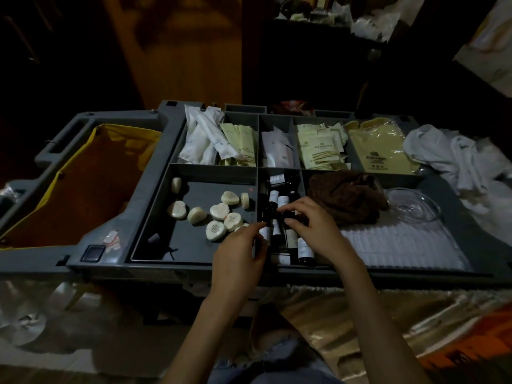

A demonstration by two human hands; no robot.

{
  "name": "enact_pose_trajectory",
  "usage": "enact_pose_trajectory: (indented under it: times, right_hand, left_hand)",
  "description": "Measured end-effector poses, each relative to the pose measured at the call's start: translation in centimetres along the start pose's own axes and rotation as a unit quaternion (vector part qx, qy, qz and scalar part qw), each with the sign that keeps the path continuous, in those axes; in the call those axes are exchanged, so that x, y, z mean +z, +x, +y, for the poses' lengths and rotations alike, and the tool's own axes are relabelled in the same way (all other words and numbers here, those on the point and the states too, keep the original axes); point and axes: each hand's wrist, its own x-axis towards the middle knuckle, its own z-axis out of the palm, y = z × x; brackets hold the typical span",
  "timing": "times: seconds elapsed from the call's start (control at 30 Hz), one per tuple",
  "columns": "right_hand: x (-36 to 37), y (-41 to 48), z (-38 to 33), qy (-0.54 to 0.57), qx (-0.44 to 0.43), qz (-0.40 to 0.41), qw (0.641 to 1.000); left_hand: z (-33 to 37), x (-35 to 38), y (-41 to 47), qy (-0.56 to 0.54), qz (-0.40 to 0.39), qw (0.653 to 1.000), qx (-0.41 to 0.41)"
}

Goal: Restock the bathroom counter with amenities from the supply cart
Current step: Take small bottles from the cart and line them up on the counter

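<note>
1. A gray cart [144,195] stands in front of the person. Its top has many little boxes.
2. The small bottles [304,249] are in the thin middle box at the front. Most are dark with white labels. Some stand up and some lie down.
3. The right hand [315,228] is over this box. Its fingers [293,205] are bent. The first finger and the thumb pinch the top of a dark bottle [282,216].
4. The left hand [241,253] reaches in from the left side. Its fingers are bent too, and the tips are at a white-label bottle [266,234]. It is too dark to tell if they grip it or only touch it.
5. Round soaps [219,212] lie loose in the big box just left of the bottles.
6. A brown cloth [343,198] lies in the box to the right, with a glass dish [412,206] beside it.
7. The back boxes hold white packets [202,134] and yellow packets [318,145].
8. A yellow bag [83,184] hangs open at the left end of the cart.
</note>
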Motion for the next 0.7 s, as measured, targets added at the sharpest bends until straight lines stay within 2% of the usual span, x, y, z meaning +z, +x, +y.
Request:
enact_pose_trajectory:
  times: [0.17, 0.33, 0.47, 0.7]
  right_hand:
    - [-0.1, 0.2, -0.1, 0.101, 0.099, -0.032, 0.989]
    - [0.1, 0.3, -0.4, 0.155, 0.079, -0.012, 0.985]
    - [-0.1, 0.6, -1.2, 0.226, 0.061, 0.033, 0.972]
    - [0.0, 0.9, -3.7, 0.291, 0.057, 0.074, 0.952]
  left_hand:
    - [-0.2, 0.3, 0.3, -0.014, 0.002, 1.0, -0.003]
    - [0.1, 0.2, 0.2, -0.137, 0.001, 0.99, -0.042]
    - [0.4, -0.1, 0.4, -0.266, -0.001, 0.959, -0.093]
    - [1.3, -0.9, 0.6, -0.421, -0.075, 0.895, -0.125]
